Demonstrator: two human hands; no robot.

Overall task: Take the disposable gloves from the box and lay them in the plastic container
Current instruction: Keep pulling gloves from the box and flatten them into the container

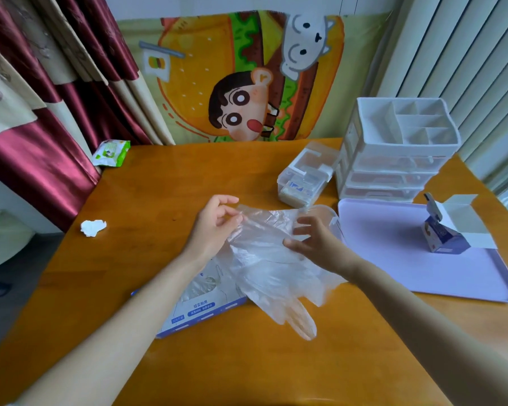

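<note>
- The step in hand is judged to be the carry: a bundle of clear disposable gloves (pixel 264 259) is already out of the glove box (pixel 200 306) and is held above the table (pixel 159 186), not yet laid down.
- The upper edge of the film is pinched by the left hand (pixel 214 227) between thumb and forefinger, the other fingers loosely curled.
- The far side of the bundle is gripped by the right hand (pixel 317 244), thumb against curled fingers with film between (the contact is partly veiled by the film itself).
- The gloves are stretched between the two hands, and their finger ends trail towards 6 o'clock, down onto the table and over the box's corner.
- The plastic container (pixel 335 222) is seen only as a clear rim at 1 o'clock from the right hand, just beside it and partly hidden behind the film; it touches the edge of the lavender tray (pixel 393 259).
- A short shift towards 2 o'clock is called for next, with the trailing ends gathered so that they are not left draped over the rim.
</note>
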